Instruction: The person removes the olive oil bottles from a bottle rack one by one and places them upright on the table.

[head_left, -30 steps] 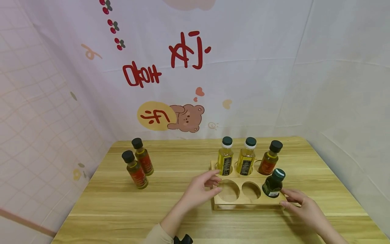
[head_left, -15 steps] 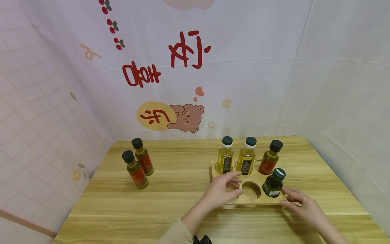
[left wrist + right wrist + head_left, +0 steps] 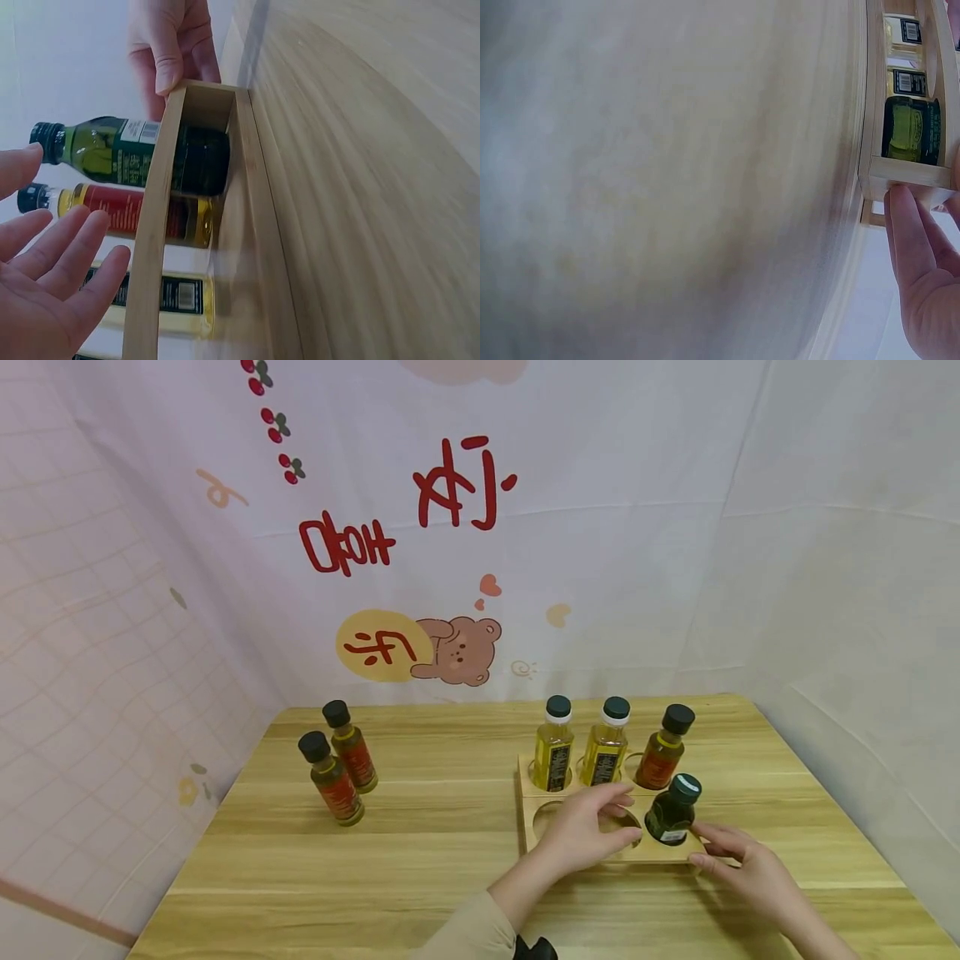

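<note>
A two-tier wooden bottle rack (image 3: 529, 818) with round holes stands on the table. Its raised back row carries two clear bottles of yellow oil (image 3: 553, 760) and a red-labelled bottle (image 3: 660, 762) with a black cap. A dark green bottle (image 3: 670, 817) sits in the front row's right-hand hole. My left hand (image 3: 588, 828) is over the front row's other holes, left of the green bottle, fingers spread and nothing held; the left wrist view shows its palm facing the rack. My right hand (image 3: 738, 864) grips the rack's right end, thumb on the near corner.
Two red-labelled oil bottles with black caps, a nearer one (image 3: 339, 789) and a farther one (image 3: 356, 756), stand upright at the table's left. A white printed cloth (image 3: 622, 568) hangs behind the wood-grain table (image 3: 420, 827).
My left hand has moved right along the front row, from the rack's left end to near the green bottle. My right hand, the rack and the bottles have stayed put.
</note>
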`<state>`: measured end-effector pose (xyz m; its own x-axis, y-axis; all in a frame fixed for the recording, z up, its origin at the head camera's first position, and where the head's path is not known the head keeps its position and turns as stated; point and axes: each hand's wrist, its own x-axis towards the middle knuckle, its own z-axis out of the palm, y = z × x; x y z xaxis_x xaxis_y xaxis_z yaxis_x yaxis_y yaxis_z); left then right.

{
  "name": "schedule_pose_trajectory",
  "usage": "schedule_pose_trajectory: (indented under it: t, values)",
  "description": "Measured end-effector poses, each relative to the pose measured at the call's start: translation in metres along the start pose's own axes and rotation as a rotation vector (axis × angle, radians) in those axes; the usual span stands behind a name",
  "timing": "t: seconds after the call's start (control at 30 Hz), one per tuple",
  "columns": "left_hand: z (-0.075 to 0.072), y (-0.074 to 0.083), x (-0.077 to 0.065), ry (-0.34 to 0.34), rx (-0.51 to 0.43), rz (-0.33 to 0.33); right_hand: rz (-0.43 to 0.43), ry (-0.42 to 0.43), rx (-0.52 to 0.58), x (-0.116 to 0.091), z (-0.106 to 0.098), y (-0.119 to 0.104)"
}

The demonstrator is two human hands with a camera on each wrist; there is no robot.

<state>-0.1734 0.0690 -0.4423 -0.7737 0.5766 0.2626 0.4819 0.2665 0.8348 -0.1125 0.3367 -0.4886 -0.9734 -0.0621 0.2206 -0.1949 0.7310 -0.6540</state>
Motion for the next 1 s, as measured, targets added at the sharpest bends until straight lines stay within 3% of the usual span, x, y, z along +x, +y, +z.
schedule_pose_trajectory:
  t: [0.33,0.5,0.67,1.0]
  values:
    - [0.019,0.006,0.020,-0.002,0.162,0.018,0.024,-0.015,0.013,-0.001,-0.001,-0.002]
    - [0.027,0.008,0.028,0.003,0.153,0.011,0.036,-0.033,0.025,0.000,-0.001,-0.003]
    - [0.032,0.008,0.036,0.002,0.161,0.048,0.025,-0.031,0.036,0.000,-0.001,-0.003]
    - [0.038,0.009,0.045,0.041,0.000,0.064,0.025,-0.028,0.011,0.001,-0.003,-0.004]
